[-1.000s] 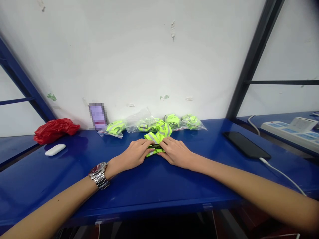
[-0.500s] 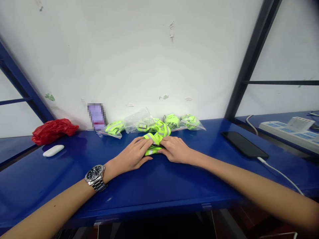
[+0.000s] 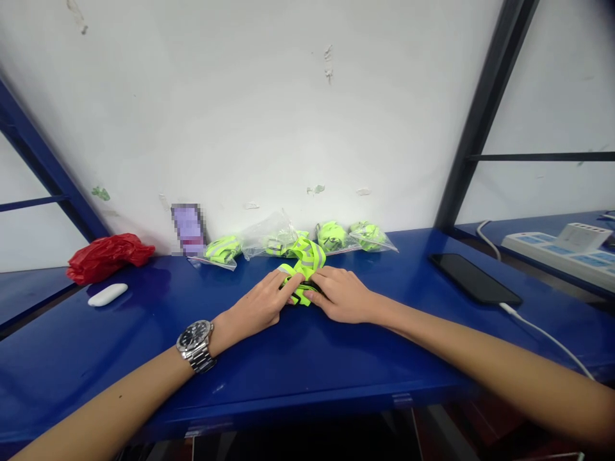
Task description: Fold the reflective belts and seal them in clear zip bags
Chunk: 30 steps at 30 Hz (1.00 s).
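Between my two hands, on the blue table [image 3: 307,371], is a neon-yellow reflective strap [image 3: 310,257] with silvery stripes, partly bunched up. My left hand [image 3: 262,298], with a metal watch [image 3: 196,342] on the wrist, has its fingers closed on the strap's left side. Gripping the right side is my right hand [image 3: 343,294], its thumb and fingers pinched together. A loop of the strap rises above both hands toward the wall. My fingers hide much of the bunched part.
Several bagged neon-yellow bundles [image 3: 331,235] and a clear plastic bag [image 3: 266,230] lie along the wall. At left are a red plastic bag [image 3: 110,256], a white case [image 3: 108,294] and a propped phone [image 3: 189,228]. A charging phone [image 3: 475,279] and power strip [image 3: 557,253] are at right.
My left hand has shifted slightly right, its thumb now drawn in against the strap. The strap's lower part is more bunched between my fingers. The view has shifted slightly.
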Each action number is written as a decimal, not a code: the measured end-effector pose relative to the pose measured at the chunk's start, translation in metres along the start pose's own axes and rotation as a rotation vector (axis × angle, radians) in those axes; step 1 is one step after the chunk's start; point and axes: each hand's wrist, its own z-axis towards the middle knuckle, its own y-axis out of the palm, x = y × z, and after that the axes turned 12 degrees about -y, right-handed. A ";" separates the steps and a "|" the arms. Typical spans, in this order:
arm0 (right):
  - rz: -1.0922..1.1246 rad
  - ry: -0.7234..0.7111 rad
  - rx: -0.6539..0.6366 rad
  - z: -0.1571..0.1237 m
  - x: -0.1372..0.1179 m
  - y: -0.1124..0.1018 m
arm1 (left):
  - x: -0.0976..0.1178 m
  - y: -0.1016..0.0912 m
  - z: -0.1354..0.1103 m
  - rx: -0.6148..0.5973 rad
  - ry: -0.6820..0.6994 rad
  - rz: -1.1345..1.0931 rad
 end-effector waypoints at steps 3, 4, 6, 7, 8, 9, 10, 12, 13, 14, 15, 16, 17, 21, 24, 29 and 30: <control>-0.042 0.009 0.051 -0.003 -0.006 0.006 | 0.002 0.003 0.000 0.007 -0.031 -0.036; -0.053 0.017 0.061 -0.003 -0.006 0.008 | 0.002 0.004 0.000 0.008 -0.043 -0.048; -0.062 0.018 0.070 -0.001 -0.005 0.011 | 0.003 0.004 0.001 0.013 -0.066 -0.085; -0.060 0.016 0.074 0.000 -0.005 0.012 | 0.002 0.004 0.001 0.017 -0.077 -0.111; -0.053 0.014 0.074 0.001 -0.004 0.012 | 0.002 0.003 0.001 0.021 -0.087 -0.141; -0.044 0.015 0.068 0.002 -0.004 0.012 | 0.002 0.003 0.001 0.024 -0.097 -0.174; -0.036 0.020 0.056 0.003 -0.004 0.011 | 0.002 0.002 0.000 0.021 -0.105 -0.207; -0.022 0.043 0.022 0.005 -0.005 0.007 | 0.001 0.001 -0.001 -0.001 -0.125 -0.266; -0.015 0.056 0.005 0.006 -0.006 0.005 | 0.001 0.001 -0.001 -0.018 -0.138 -0.292; -0.005 0.068 -0.008 0.007 -0.006 0.003 | 0.002 0.000 -0.001 -0.036 -0.150 -0.316; 0.010 0.077 -0.015 0.008 -0.006 0.000 | 0.002 -0.001 0.000 -0.053 -0.163 -0.339; 0.034 0.077 -0.018 0.010 -0.006 -0.002 | 0.003 -0.002 0.001 -0.065 -0.180 -0.361; 0.066 0.071 -0.018 0.012 -0.005 -0.004 | 0.004 -0.004 0.002 -0.076 -0.197 -0.384; 0.220 0.042 -0.030 0.020 0.002 -0.009 | 0.009 -0.014 0.010 -0.156 -0.256 -0.506; 0.332 0.062 -0.095 0.024 0.009 -0.011 | 0.010 -0.021 0.016 -0.228 -0.259 -0.599; 0.686 0.111 -0.254 0.028 0.018 -0.014 | 0.003 -0.019 0.020 -0.209 -0.281 -0.541; 0.743 0.116 -0.269 0.029 0.019 -0.014 | 0.001 -0.017 0.021 -0.203 -0.283 -0.510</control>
